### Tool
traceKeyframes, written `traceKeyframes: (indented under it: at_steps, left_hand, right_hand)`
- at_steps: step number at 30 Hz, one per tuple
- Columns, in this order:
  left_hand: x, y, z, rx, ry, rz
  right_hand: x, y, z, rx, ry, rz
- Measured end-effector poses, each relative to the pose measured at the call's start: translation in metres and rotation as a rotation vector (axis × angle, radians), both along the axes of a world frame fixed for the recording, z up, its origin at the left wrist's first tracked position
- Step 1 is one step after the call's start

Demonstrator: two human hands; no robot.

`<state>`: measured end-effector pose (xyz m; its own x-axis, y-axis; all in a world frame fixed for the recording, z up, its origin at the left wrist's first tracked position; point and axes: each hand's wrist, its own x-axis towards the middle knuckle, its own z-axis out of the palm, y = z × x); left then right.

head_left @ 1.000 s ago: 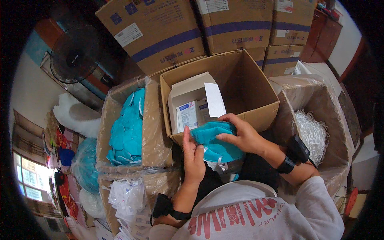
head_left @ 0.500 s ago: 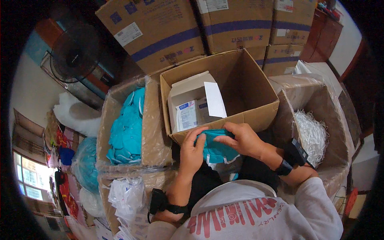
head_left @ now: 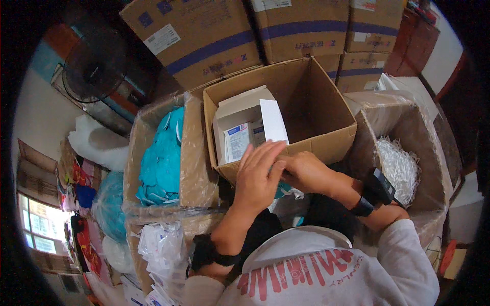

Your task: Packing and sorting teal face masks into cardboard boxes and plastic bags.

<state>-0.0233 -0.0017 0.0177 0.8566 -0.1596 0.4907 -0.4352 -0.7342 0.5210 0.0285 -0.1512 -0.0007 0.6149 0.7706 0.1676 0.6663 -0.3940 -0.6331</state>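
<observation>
One left hand (head_left: 256, 179) and one right hand (head_left: 309, 173) covering a mask (head_left: 283, 189)

In the head view, the two hands are meeting just below the centre of the frame. At least one teal mask is lying beneath them, showing only a small patch and a bit of white strap; the hands are hiding the rest. The left hand's fingers are stretching out straight, and its thumb is overlapping the right hand, whose fingers are curling mostly out of sight. Whether either hand is gripping the mask cannot be told. Each wrist is carrying one black band, two in all: one at lower centre-left (head_left: 224, 260), one at centre-right (head_left: 363, 206).

Just above the hands, one open carton (head_left: 326, 145) is standing at centre, holding one white box (head_left: 240, 104) with two packets (head_left: 238, 143) visible inside. Three more open boxes are flanking it: the left one is holding a teal pile (head_left: 159, 166), the lower-left one white sachets (head_left: 161, 250), the right one white cords (head_left: 396, 171); these are overlapping too much to count. At the top, five closed cartons (head_left: 298, 46) are showing. One fan (head_left: 94, 71) is standing at upper left, and one window (head_left: 40, 224) is glowing at lower left.
</observation>
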Motion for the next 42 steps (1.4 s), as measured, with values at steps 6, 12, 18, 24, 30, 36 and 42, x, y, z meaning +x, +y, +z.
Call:
traceKeyframes:
  at_steps: [6,12,18,24,30,36,42]
  left_hand:
    - [0.016,0.003,-0.013,-0.101,0.169,0.081]
    - [0.023,0.016,-0.005,-0.424,0.316,0.284]
    - [0.03,0.077,0.001,-0.534,0.088,0.408]
    - [0.015,0.13,0.02,-0.379,0.096,0.55]
    - [-0.02,0.1,-0.002,-0.08,0.706,-0.092]
    - [-0.071,0.031,-0.036,-0.061,0.879,-0.64]
    - [-0.071,0.053,-0.041,-0.075,0.661,-0.15]
  right_hand:
    - [-0.002,0.014,-0.015,0.609,0.526,0.013]
    - [-0.021,0.005,-0.025,0.592,0.909,0.192]
    - [-0.01,-0.016,-0.029,0.331,0.899,0.18]
    - [0.011,-0.046,-0.018,0.167,1.067,0.201]
    - [0.016,-0.03,-0.006,0.131,0.55,0.166]
    - [-0.022,-0.005,-0.048,-0.022,0.429,0.285]
    - [-0.075,0.011,-0.067,0.284,0.583,0.144]
